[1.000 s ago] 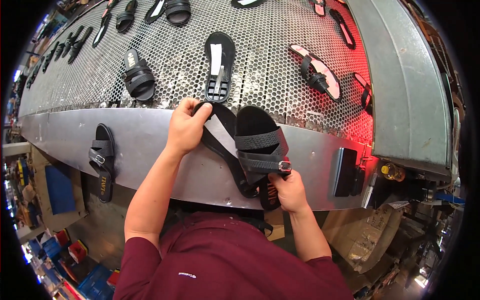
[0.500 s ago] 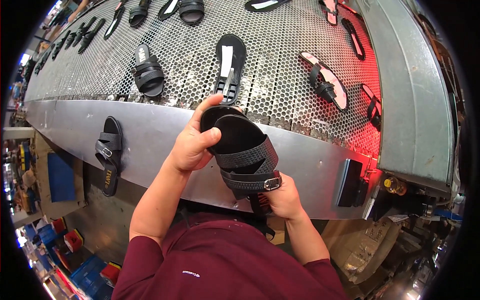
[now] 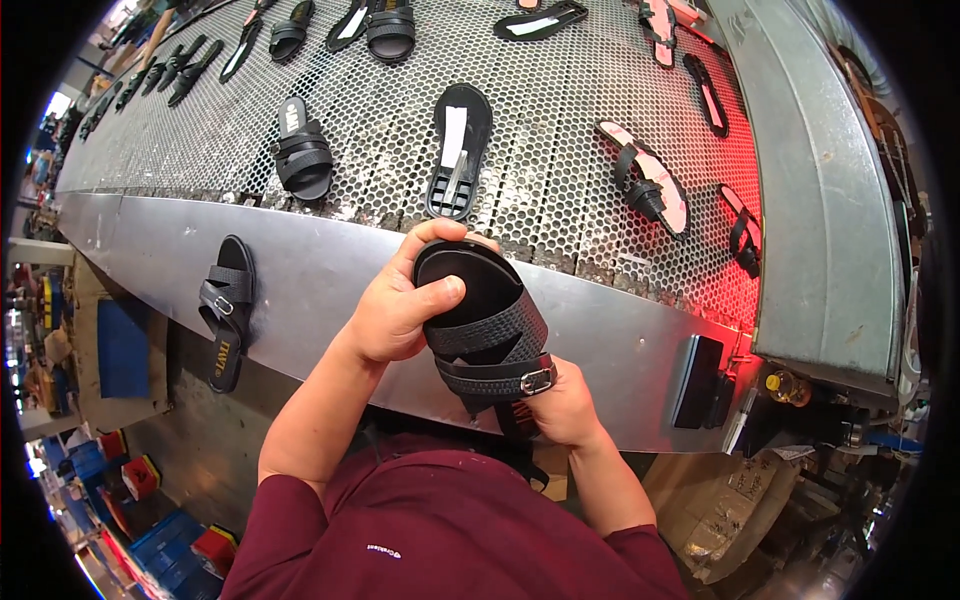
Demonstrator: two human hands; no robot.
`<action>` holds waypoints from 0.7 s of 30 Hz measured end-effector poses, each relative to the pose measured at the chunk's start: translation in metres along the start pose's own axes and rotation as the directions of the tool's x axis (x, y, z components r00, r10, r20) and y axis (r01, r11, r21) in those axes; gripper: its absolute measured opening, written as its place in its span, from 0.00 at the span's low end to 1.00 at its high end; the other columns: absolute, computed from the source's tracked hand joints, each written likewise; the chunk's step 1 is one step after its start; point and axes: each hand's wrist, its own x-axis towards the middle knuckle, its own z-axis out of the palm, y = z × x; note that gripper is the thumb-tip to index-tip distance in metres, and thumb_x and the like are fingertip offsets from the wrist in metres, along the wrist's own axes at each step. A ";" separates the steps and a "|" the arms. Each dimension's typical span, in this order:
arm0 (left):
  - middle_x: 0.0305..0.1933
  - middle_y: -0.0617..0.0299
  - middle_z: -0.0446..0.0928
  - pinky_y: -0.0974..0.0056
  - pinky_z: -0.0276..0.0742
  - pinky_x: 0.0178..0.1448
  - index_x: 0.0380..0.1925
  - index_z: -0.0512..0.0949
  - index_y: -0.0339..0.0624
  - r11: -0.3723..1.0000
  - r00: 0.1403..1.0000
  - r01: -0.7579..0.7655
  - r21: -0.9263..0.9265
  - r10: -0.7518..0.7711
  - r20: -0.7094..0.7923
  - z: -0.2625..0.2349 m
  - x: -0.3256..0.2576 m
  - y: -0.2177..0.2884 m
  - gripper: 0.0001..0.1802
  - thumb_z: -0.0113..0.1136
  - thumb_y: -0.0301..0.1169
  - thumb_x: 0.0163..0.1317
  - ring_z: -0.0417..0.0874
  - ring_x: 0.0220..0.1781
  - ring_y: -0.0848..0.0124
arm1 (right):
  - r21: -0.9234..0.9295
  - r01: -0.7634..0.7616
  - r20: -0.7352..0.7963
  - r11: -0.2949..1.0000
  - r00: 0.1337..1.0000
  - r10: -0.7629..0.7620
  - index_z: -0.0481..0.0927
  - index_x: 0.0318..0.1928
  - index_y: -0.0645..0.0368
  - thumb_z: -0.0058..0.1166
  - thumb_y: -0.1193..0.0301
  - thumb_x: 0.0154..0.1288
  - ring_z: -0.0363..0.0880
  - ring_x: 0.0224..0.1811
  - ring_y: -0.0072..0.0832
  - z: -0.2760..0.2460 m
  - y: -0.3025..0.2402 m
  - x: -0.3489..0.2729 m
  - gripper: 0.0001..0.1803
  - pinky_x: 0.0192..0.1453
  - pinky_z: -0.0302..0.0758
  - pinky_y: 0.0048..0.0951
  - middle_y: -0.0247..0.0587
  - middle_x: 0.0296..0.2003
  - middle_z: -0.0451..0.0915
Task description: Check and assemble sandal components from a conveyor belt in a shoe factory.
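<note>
A black sandal (image 3: 492,328) with textured crossing straps and a silver buckle is held between my two hands, above the metal ledge. At its toe end, my left hand (image 3: 395,312) is closed around the edge, thumb pressed on the footbed and fingers over the front rim. The toe shows a raised outer rim around the inner footbed. Lower down, my right hand (image 3: 566,408) grips the heel part beside the buckle; most of its fingers are hidden underneath. Just beyond my left hand lies a black outsole (image 3: 476,115) with a white strip and a gridded heel.
A finished-looking buckled sandal (image 3: 232,283) lies on the smooth metal ledge (image 3: 310,255) at left. The perforated conveyor (image 3: 385,130) carries several sandals and soles. A grey metal housing (image 3: 815,170) rises at right, with red light beside it. A dark phone-like slab (image 3: 698,380) rests at the ledge's right.
The sandal's inner footbed, earlier offset from the outer toe rim, now sits down within it. My left thumb has shifted slightly right and down on it. Things on the conveyor appear slightly lower in view.
</note>
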 end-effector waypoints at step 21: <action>0.63 0.46 0.72 0.52 0.77 0.63 0.62 0.64 0.48 0.991 0.995 0.082 0.109 -0.074 -0.070 0.021 -0.002 -0.001 0.25 0.53 0.21 0.66 0.77 0.62 0.57 | -0.018 -0.003 0.014 1.000 1.000 0.003 0.80 0.48 0.65 0.50 0.77 0.72 0.81 0.40 0.21 -0.011 -0.016 -0.007 0.09 0.44 0.79 0.26 0.37 0.41 0.84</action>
